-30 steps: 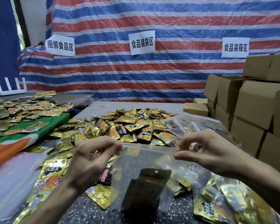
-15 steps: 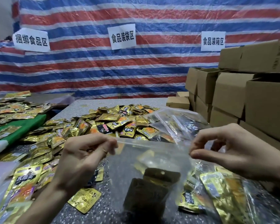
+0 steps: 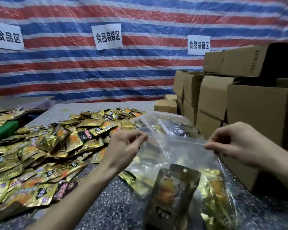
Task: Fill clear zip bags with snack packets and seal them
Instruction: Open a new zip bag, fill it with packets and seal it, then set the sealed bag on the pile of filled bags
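Your clear zip bag (image 3: 175, 151) hangs upright, its zip edge stretched level and pinched at both top corners. Two dark-backed snack packets (image 3: 173, 193) stand overlapped low inside it. The loose gold packets (image 3: 56, 146) lie heaped to its left.

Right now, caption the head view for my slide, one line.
Left hand and right hand pinch the top corners of a clear zip bag holding snack packets, gold packets heaped alongside.

Left hand (image 3: 123, 147), right hand (image 3: 237, 145), bare forearms
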`<state>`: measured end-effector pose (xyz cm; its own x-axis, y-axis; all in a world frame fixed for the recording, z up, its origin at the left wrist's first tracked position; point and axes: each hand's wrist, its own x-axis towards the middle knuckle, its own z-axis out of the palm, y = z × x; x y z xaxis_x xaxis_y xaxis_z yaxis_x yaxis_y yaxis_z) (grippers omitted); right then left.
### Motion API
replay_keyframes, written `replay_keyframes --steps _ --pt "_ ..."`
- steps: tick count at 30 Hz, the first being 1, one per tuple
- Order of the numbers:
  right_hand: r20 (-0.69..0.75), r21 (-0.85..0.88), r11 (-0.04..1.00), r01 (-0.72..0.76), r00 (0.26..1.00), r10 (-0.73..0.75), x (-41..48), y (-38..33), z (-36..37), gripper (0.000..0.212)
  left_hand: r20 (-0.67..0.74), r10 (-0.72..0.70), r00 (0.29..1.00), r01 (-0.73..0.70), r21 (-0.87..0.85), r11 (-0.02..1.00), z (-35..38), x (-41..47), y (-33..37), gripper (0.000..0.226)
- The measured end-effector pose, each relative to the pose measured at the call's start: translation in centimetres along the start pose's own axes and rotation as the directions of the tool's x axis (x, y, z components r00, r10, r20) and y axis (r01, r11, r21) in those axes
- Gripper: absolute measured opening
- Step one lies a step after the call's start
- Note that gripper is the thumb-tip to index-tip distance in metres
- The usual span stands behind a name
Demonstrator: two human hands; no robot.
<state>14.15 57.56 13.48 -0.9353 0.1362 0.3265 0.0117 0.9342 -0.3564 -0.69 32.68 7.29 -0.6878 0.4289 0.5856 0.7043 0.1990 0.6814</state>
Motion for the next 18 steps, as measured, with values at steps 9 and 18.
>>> replay_keyframes --steps 9,18 --pt "-0.076 0.050 0.980 -0.194 0.977 0.197 3.8 -1.0 8.0 0.031 0.194 -0.522 0.831 0.557 -0.268 0.786 7.6 3.6 -3.1 0.018" --pt "0.010 0.114 0.978 -0.173 0.985 0.173 4.2 -3.5 14.6 0.018 0.156 -0.411 0.898 0.433 -0.157 0.888 3.1 -1.8 -3.6 0.037"
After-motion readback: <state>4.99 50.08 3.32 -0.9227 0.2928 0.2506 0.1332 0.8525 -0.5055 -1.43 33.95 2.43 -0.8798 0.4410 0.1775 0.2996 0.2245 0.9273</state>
